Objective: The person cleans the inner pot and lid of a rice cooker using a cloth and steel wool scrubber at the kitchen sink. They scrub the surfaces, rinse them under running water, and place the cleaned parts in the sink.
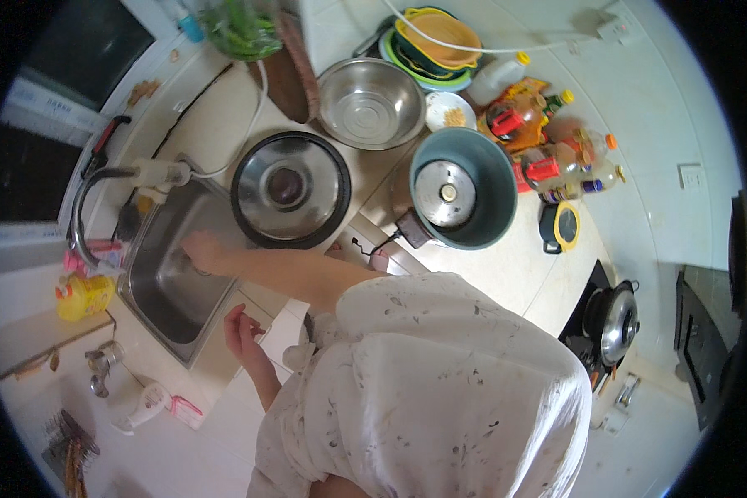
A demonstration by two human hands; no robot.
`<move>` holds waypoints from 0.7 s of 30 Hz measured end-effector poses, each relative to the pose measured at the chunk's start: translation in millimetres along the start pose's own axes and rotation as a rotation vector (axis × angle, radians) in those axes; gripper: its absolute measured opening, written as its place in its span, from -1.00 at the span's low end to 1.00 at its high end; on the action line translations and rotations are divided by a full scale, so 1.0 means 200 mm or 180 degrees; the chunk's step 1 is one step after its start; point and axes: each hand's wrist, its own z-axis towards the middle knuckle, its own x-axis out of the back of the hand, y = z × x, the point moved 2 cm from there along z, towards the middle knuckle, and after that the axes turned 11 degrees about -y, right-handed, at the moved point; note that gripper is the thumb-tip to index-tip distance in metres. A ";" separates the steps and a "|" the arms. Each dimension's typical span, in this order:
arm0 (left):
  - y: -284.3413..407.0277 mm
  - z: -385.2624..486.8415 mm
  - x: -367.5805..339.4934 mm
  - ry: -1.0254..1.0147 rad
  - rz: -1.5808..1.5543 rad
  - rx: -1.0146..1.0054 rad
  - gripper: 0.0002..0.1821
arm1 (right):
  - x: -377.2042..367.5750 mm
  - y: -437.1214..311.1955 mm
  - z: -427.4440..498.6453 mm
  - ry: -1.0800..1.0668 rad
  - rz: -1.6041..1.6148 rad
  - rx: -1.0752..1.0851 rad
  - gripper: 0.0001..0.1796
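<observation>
My right hand (206, 252) reaches down into a stainless steel sink (162, 280), close to its drain. Its fingers point down and blur, and whether they hold anything is hidden. Outside the sink's near edge, my left hand (244, 333) hangs in the air with loosely curled fingers and nothing in it. A curved metal faucet (81, 205) stands at the sink's far side. Beside my right forearm sits a round steel lid (314, 205) with a dark knob and black rim.
Right of the lid stands a teal-lined rice cooker body (495, 187), its heating plate showing. Behind are a steel basin (364, 112), a white bowl (432, 115) and several bottles (588, 149). A yellow detergent bottle (86, 297) stands left of the sink; a lidded pan (619, 327) sits far right.
</observation>
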 end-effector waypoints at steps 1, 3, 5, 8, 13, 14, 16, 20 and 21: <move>0.02 0.01 -0.02 -0.0079 0.0009 -0.0065 -0.76 | 0.05 -0.03 -0.02 0.0234 0.0423 -0.0078 -0.68; 0.06 0.03 -0.06 -0.0253 0.0046 -0.0191 -0.77 | 0.18 -0.03 -0.12 0.0646 0.1603 -0.0191 -0.64; 0.07 0.05 -0.10 -0.0375 0.0096 -0.0257 -0.77 | 0.35 -0.04 -0.26 0.0831 0.2774 -0.0196 -0.61; 0.07 0.10 -0.18 -0.0687 0.0111 -0.0447 -0.77 | 0.65 0.01 -0.64 0.0641 0.4338 -0.0017 -0.57; 0.10 0.13 -0.38 -0.1222 0.0187 -0.0572 -0.79 | 1.10 0.21 -1.41 0.1034 0.5320 0.0005 -0.59; 0.11 0.14 -0.45 -0.1344 0.0108 -0.0556 -0.79 | 1.14 0.29 -1.54 0.1385 0.5266 -0.0082 -0.60; 0.15 0.16 -0.62 -0.1677 0.0280 -0.0480 -0.80 | 1.20 0.46 -1.80 0.1969 0.5293 -0.0259 -0.58; 0.18 0.15 -0.96 -0.2399 0.0714 -0.0576 -0.68 | 1.25 0.77 -2.31 0.3141 0.5290 -0.0629 -0.54; 0.16 0.15 -1.05 -0.2559 0.0837 -0.0734 -0.61 | 1.27 0.81 -2.43 0.3568 0.5114 -0.0673 -0.55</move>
